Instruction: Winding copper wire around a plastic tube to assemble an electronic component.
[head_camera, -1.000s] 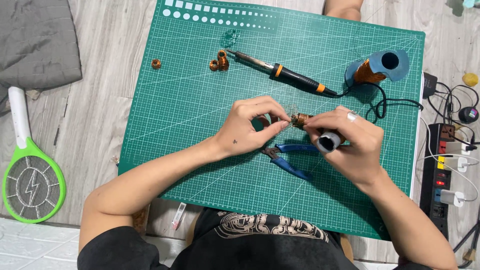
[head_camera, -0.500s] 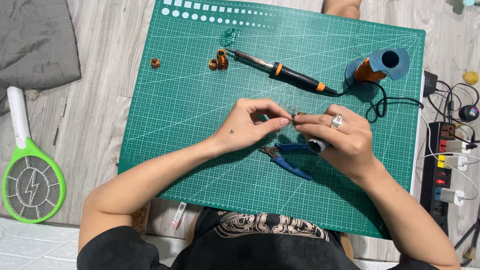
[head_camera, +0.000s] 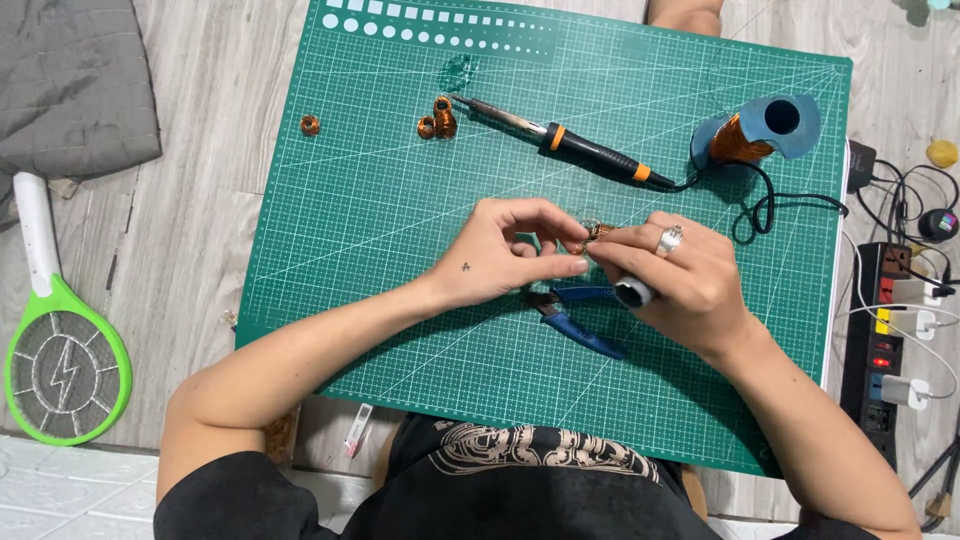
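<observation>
- A small copper-wound coil (head_camera: 596, 232) is sitting just right of the frame's centre, raised above the green cutting mat (head_camera: 380, 250) so both hands can get at it.
- The left hand (head_camera: 505, 250) is pinching beside the coil, thumb and forefinger closed together, seemingly on a fine wire; the view is too small to be sure.
- The right hand (head_camera: 680, 275) is closing around the coil and a dark cylindrical tool (head_camera: 633, 292), fingers curled tight.
- Blue-handled pliers (head_camera: 580, 320) are lying directly beneath the hands, within easy reach.
- A soldering iron (head_camera: 570, 145) is resting in the upper middle, tip pointing away from the hands, beside three loose coils (head_camera: 437, 118).
- A wire spool (head_camera: 755, 135) is lying at upper right.
</observation>
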